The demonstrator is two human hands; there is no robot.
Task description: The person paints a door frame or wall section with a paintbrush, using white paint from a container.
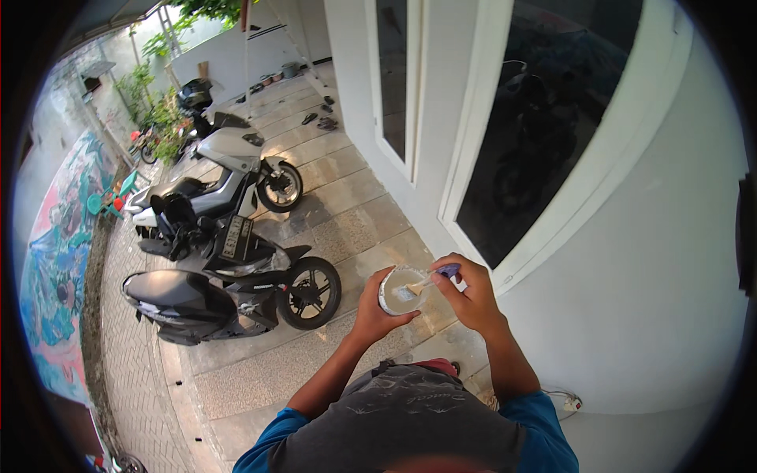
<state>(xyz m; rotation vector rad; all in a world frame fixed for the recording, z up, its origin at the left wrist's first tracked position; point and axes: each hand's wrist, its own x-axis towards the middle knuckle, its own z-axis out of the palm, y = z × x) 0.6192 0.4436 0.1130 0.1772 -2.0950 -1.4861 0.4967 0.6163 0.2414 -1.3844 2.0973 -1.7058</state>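
Note:
My left hand is wrapped round the side of a round white tub, with the thumb along its near edge. Pale greyish paint-like liquid shows inside the tub. In my right hand is a paintbrush with a purple handle, held between the fingers and thumb. The brush slants down to the left, and its pale head lies within the tub's mouth. Whether the bristles touch the liquid or the inner wall, I cannot tell. Both hands are in front of my body.
A white wall with a dark window stands close on my right. Two parked motorcycles, a black one and a silver one, stand to the left on the paved floor. Several shoes lie farther off.

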